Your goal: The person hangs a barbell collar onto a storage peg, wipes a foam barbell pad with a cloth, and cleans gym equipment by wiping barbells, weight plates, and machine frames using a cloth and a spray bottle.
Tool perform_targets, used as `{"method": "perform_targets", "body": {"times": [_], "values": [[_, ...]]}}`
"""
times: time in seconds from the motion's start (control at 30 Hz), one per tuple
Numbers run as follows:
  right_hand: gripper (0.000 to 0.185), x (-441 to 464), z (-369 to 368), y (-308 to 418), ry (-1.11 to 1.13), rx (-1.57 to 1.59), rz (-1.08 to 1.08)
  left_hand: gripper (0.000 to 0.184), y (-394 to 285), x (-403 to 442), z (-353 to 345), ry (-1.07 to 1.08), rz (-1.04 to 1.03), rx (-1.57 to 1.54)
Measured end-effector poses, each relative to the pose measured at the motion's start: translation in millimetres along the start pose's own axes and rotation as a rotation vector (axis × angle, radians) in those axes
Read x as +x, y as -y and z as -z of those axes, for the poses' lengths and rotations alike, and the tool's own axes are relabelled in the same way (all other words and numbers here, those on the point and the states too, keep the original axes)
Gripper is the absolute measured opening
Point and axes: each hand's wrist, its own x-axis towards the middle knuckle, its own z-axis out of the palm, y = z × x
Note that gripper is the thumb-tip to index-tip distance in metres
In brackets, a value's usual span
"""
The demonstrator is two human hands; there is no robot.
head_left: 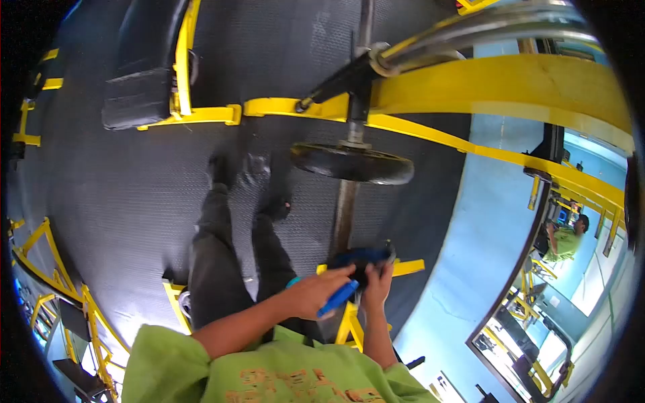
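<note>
My left hand (317, 294) is closed around a blue object (339, 298), perhaps a cloth or a bottle part; its exact kind is unclear. Close to its right, my right hand (377, 285) has its fingers curled against a dark object (363, 260) with a blue top, too blurred to name. Both hands meet at this dark object, low and right of centre, beside a metal bar (346, 211). Above them, a black weight plate (353, 163) sits on the end of a dark bar.
Yellow machine frames (470, 84) cross the upper right. A black padded bench (138, 97) stands at the upper left. My legs (222, 269) are on the black floor mat (134, 195). At the right, a wall mirror (531, 322) reflects a person in green.
</note>
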Motion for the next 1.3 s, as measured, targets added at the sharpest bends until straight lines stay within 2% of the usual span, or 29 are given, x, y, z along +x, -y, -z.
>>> {"method": "perform_targets", "body": {"times": [0.07, 0.1, 0.17, 0.2, 0.27, 0.3, 0.37, 0.4, 0.47, 0.5, 0.57, 0.63, 0.67, 0.7, 0.77, 0.8, 0.83, 0.9, 0.93, 1.07, 1.2, 1.23, 1.3], "values": [[0.046, 41.8, -27.9, 65.0, -0.069, -0.111, 0.242, 0.069, -3.9, 3.5, 16.4, -0.156, -0.071, 0.091], [0.050, 61.0, -52.9, 96.0, 0.020, 0.176, 0.015, 0.069, -8.4, 8.7, 26.3, -0.146, -0.075, 0.083], [0.050, 125.0, -61.7, 61.4, 0.224, -0.607, 0.600, 0.061, -14.6, 11.7, 45.3, -0.166, 0.039, 0.202], [0.050, 131.7, -79.9, 68.1, 0.229, -0.580, 0.589, 0.061, -12.9, 14.3, 51.9, -0.156, 0.061, 0.218], [0.049, 124.5, -117.4, 89.4, 0.312, 0.453, -0.042, 0.060, -10.2, 19.1, 59.2, -0.130, 0.131, 0.323], [0.049, 125.0, -112.9, 70.6, 0.322, 0.476, -0.066, 0.060, -8.0, 19.1, 58.8, -0.121, 0.162, 0.336], [0.045, 121.3, -85.0, 25.3, 0.532, 0.552, -0.582, 0.061, -2.0, 21.9, 54.1, -0.118, 0.116, 0.367], [0.043, 97.2, -77.6, 14.0, 0.547, 0.606, -0.601, 0.060, 5.5, 20.4, 47.9, -0.130, 0.069, 0.371], [0.047, 49.5, -54.7, -7.0, 0.524, 0.512, -0.610, 0.060, -0.3, 19.9, 43.1, -0.045, 0.141, 0.327], [0.049, 29.0, -46.1, -16.9, 0.535, 0.605, -0.585, 0.059, -1.6, 21.2, 40.7, 0.011, 0.203, 0.274], [0.051, -12.2, -32.8, -32.6, 0.527, 0.711, -0.563, 0.058, 0.9, 19.5, 35.8, 0.047, 0.194, 0.284], [0.051, -44.5, -26.9, -35.0, 0.495, 0.734, -0.666, 0.058, -1.1, 22.3, 34.8, 0.038, 0.214, 0.270], [0.051, -54.1, -26.1, -33.5, 0.389, 0.572, -0.556, 0.058, -0.4, 23.4, 35.3, 0.059, 0.212, 0.271], [0.051, -55.0, -26.7, -34.8, 0.371, 0.587, -0.561, 0.058, 0.6, 22.9, 35.3, 0.058, 0.205, 0.289], [0.048, -30.7, -34.9, -24.2, -0.024, 0.431, -0.367, 0.058, 0.0, 24.9, 37.3, 0.078, 0.184, 0.315], [0.045, -21.5, -42.0, 0.3, -0.087, 0.448, -0.389, 0.061, -1.0, 25.2, 39.2, 0.110, 0.216, 0.350], [0.045, -17.8, -51.3, 7.7, -0.099, 0.465, -0.385, 0.063, -2.2, 25.6, 40.9, 0.139, 0.250, 0.387], [0.041, -17.1, -70.0, 16.6, -0.056, 0.040, -0.208, 0.064, -1.2, 24.5, 42.9, 0.166, 0.241, 0.393], [0.039, -26.3, -73.9, 17.9, -0.107, -0.078, -0.130, 0.066, 0.1, 24.3, 45.4, 0.171, 0.240, 0.387], [0.037, -61.7, -53.4, 33.6, -0.073, -0.095, -0.228, 0.068, 2.3, 26.7, 52.7, 0.205, 0.180, 0.391], [0.036, -48.7, -37.6, 61.8, -0.075, 0.022, 0.099, 0.066, 0.9, 27.0, 62.3, 0.210, 0.184, 0.335], [0.038, -25.0, -49.3, 65.2, -0.068, 0.226, 0.095, 0.065, -0.5, 27.3, 64.7, 0.176, 0.181, 0.316], [0.037, 28.5, -73.4, 68.6, 0.042, 0.130, 0.158, 0.064, -0.4, 29.2, 66.8, 0.165, 0.175, 0.304]]}}
